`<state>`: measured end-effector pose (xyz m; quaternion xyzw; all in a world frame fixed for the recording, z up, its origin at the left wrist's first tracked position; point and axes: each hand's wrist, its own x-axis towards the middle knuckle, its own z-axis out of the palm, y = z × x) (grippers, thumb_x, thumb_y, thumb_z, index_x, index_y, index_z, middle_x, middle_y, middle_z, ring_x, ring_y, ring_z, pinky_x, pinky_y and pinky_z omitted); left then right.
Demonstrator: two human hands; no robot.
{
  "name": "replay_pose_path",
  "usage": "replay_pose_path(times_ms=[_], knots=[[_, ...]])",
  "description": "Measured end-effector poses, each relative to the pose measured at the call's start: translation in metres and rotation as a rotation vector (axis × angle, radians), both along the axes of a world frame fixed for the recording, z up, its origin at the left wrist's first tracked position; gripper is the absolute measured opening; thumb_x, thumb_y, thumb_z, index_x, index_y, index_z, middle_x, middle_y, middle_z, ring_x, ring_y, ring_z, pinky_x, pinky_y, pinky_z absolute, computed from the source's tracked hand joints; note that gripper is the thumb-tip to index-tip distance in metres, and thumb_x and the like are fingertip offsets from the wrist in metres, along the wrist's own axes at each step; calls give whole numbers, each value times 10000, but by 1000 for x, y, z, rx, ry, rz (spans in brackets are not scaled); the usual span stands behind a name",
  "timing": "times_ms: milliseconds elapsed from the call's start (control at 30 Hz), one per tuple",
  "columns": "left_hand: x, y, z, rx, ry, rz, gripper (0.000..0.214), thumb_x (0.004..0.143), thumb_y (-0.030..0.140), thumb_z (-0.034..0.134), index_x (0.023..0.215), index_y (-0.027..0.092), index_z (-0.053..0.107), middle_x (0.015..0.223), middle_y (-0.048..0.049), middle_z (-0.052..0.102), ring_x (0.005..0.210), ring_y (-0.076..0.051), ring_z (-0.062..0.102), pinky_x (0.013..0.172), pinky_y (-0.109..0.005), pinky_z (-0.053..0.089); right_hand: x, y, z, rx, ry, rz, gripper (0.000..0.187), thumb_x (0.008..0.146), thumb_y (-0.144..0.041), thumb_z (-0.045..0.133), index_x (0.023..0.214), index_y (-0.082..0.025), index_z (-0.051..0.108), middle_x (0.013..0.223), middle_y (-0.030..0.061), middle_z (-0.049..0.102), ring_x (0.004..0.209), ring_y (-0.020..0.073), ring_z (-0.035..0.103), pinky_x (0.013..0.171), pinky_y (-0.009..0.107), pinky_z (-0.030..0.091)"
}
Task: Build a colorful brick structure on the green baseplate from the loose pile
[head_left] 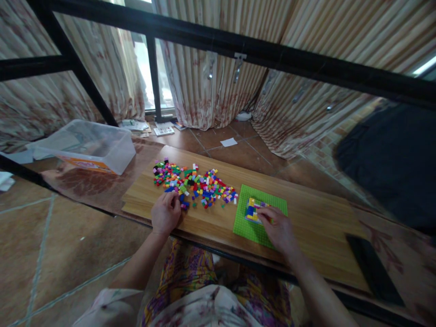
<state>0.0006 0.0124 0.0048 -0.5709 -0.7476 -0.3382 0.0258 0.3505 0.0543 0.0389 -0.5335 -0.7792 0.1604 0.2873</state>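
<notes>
Bunching right hand [277, 225] fingers nearly together over the right side of the brick build [251, 211], right of frame centre; can't tell whether pinching a brick. Curling left hand [165, 212] fingers in, nearly closed, beside blue pieces at the lower left edge of the loose bricks [207, 184], mid-frame; can't tell about any grip. Seeing build sitting on green baseplate [254, 232], baseplate lying on wooden board [316, 227], plastic bin [119, 152] standing at left of frame, curtains [211, 104] hanging across top.
</notes>
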Motion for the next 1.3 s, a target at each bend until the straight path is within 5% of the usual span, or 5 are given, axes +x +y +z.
replay_pose_path(times_ms=[467, 1300], knots=[[1, 0, 2, -1, -17, -5, 154, 856, 249, 494, 900, 216, 637, 867, -45, 682, 835, -195, 631, 735, -287, 461, 2, 3, 8, -109, 44, 20, 218, 835, -391, 548, 866, -230, 692, 966, 63, 698, 941, 221, 630, 873, 398, 477], [1, 0, 0, 3, -13, 8, 145, 857, 249, 504, 898, 216, 639, 871, -38, 690, 825, -197, 637, 714, -278, 453, 4, -14, -3, 123, -142, 37, 294, 859, -198, 428, 919, -231, 714, 986, 84, 662, 959, 229, 602, 918, 429, 487]])
